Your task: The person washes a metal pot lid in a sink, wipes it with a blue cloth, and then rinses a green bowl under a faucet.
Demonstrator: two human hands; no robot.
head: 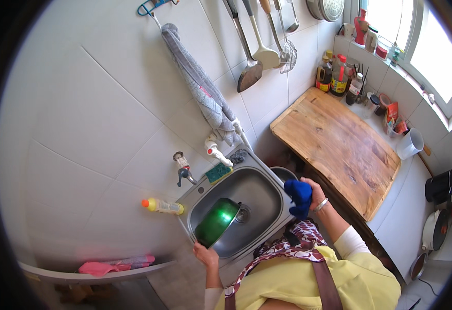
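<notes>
A shiny green metal bowl (219, 221) is tilted on its side over the left part of the stainless-steel sink (262, 224). My left hand (206, 255) grips its lower rim at the sink's front left. My right hand (315, 195), with a bangle at the wrist, holds a bunched blue cloth (298, 197) beyond the sink's right edge, apart from the bowl. The drain (243, 214) shows beside the bowl. Behind the basin are a white tap (219, 153), a green and yellow sponge (219, 173) and a grey scourer (238, 156).
A yellow bottle with an orange cap (164, 206) stands left of the sink, near a second tap (185, 172). To the right lies a large wooden board (338, 151), with sauce bottles (338, 77) behind it. A grey towel (198, 81) and cooking utensils (251, 73) hang on the wall.
</notes>
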